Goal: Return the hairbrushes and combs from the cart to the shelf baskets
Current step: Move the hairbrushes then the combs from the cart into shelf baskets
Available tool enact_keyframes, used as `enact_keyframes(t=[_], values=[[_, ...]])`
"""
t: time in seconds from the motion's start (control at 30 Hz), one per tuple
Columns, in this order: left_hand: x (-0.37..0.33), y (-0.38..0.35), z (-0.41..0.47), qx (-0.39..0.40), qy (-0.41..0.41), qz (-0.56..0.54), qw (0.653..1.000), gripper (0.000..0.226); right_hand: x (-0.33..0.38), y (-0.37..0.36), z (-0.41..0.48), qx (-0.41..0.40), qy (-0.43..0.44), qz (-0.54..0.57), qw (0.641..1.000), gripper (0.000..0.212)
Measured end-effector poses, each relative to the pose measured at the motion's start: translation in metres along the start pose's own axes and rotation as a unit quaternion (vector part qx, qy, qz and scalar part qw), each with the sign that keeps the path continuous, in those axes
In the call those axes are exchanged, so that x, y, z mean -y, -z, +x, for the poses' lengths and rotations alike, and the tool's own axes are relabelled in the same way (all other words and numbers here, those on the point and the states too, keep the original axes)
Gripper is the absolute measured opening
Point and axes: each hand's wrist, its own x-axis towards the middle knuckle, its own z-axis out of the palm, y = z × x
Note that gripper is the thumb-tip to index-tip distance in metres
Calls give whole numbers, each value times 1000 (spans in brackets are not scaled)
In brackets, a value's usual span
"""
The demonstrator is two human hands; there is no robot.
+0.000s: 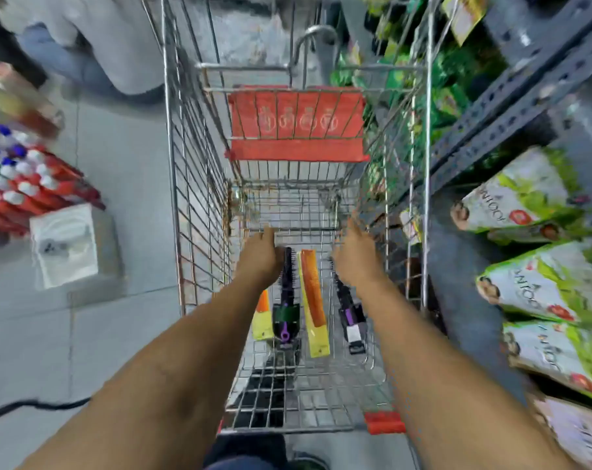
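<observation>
A wire shopping cart [193,205] stands below me with a red child seat flap at its far end. On its floor lie a black round hairbrush with a purple handle [286,300], an orange comb on a yellow card [313,300], a second orange comb [263,317] partly under my left arm, and another black and purple hairbrush [350,317] partly under my right arm. My left hand [260,256] reaches down beside the round brush's bristles, fingers apart. My right hand [355,256] hovers over the other brush, fingers spread. Neither hand holds anything.
Grey metal shelving [511,96] runs along the right, with green and white bags [525,198] stacked on it. On the left are red tubes with white caps [26,184] and a white box [65,245]. Another person's legs [94,45] stand at the top left.
</observation>
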Motion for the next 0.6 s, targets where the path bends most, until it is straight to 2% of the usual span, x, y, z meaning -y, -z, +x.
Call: enact_keyframes(t=[0.07,0.13,0.23,0.3,0.4,0.5,0.6], values=[[8,-18,0,40,56,-2,998,50,-7,-20,5,33,-45,-9,998,68],[22,-41,-3,86,130,-29,987,52,-23,-48,4,81,-89,-21,992,53],[36,-63,-11,122,196,-61,971,57,-45,-71,0,93,-136,-17,986,34],[44,-77,-11,126,224,-66,964,60,-56,-84,-3,97,-165,-5,982,35],[41,-88,-13,123,248,-96,956,55,-61,-96,-6,112,-182,-50,976,45],[36,-96,-12,108,257,-112,954,50,-64,-100,-6,105,-156,-97,977,53],[32,-99,-9,112,244,-97,958,40,-62,-99,-6,108,-189,-59,974,58]])
